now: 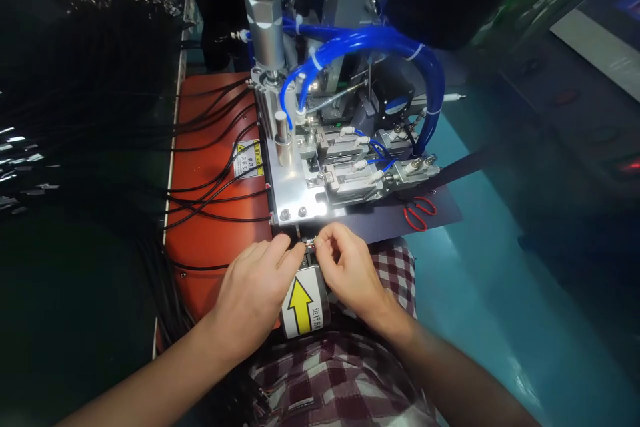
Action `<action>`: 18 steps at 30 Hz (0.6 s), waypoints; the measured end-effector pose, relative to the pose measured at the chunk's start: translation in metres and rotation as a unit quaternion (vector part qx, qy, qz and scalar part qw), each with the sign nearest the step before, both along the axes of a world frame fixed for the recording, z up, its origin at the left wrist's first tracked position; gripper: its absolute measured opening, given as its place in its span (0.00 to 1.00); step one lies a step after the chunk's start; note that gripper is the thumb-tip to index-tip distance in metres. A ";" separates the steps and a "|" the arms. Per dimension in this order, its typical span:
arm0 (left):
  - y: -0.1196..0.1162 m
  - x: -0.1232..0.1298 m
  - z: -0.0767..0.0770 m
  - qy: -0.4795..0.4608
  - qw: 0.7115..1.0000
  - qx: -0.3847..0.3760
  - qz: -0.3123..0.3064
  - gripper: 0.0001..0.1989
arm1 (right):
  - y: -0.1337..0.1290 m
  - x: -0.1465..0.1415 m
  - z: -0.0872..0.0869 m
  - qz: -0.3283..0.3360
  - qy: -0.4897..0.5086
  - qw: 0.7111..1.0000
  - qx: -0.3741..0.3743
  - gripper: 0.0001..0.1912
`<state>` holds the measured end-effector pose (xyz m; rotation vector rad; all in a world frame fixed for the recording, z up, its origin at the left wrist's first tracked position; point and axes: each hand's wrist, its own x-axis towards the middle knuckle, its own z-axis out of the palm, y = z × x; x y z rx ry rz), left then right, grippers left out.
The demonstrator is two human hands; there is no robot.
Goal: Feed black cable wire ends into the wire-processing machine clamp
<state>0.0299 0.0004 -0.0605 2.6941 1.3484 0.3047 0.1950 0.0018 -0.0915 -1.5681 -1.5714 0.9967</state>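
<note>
My left hand (pixel 255 293) is closed, thumb and forefinger pinched at the front edge of the machine. A black cable (pixel 203 267) runs from the left and disappears under this hand. Between the fingertips of both hands sits a small shiny metal connector (pixel 309 243), apparently at the cable's end; its details are too small to make out. My right hand (pixel 350 273) pinches the connector's right side. Just below the fingers is a rounded cover (pixel 301 303) with a yellow arrow. Right ahead stands the machine's metal plate (pixel 295 190).
Several black cables lie across the orange-red table (pixel 210 233) into the machine's left side. Thick blue air hoses (pixel 370 39) arch over the cylinders. Red-handled scissors (pixel 420 213) lie on the dark plate at right. Bundled cables (pixel 165 280) hang at the left edge.
</note>
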 end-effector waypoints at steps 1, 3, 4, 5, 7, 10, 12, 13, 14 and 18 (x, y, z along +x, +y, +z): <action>0.000 0.000 0.000 0.001 1.000 -0.001 0.002 0.12 | 0.000 0.000 0.001 -0.009 0.003 1.000 -0.003 0.07; 0.000 0.000 0.000 -0.006 1.000 -0.008 0.004 0.13 | 0.002 0.001 0.000 -0.007 0.076 0.994 -0.074 0.07; 0.000 -0.001 0.000 -0.013 1.000 -0.014 0.004 0.13 | 0.003 0.003 -0.001 0.001 0.133 0.983 -0.125 0.08; 0.000 -0.001 -0.001 -0.020 1.000 -0.021 0.004 0.13 | 0.004 0.005 -0.003 0.008 0.187 0.968 -0.169 0.09; -0.001 -0.001 -0.001 -0.032 0.999 -0.032 0.005 0.13 | 0.005 0.009 -0.006 0.009 0.256 0.944 -0.209 0.10; 0.000 -0.001 0.000 -0.042 0.998 -0.049 0.009 0.14 | 0.004 0.012 -0.008 -0.007 0.276 0.943 -0.185 0.11; 0.001 0.000 0.001 -0.044 0.997 -0.056 0.012 0.14 | 0.003 0.011 -0.008 -0.005 0.272 0.947 -0.173 0.10; 0.002 0.000 0.001 -0.045 0.997 -0.058 0.013 0.14 | 0.003 0.010 -0.008 -0.004 0.269 0.948 -0.168 0.10; 0.002 0.000 0.001 -0.045 0.997 -0.058 0.013 0.15 | 0.003 0.008 -0.008 -0.005 0.264 0.951 -0.164 0.10; 0.003 -0.002 0.000 -0.056 0.997 -0.050 0.002 0.15 | 0.005 0.006 -0.009 0.001 0.216 0.966 -0.145 0.08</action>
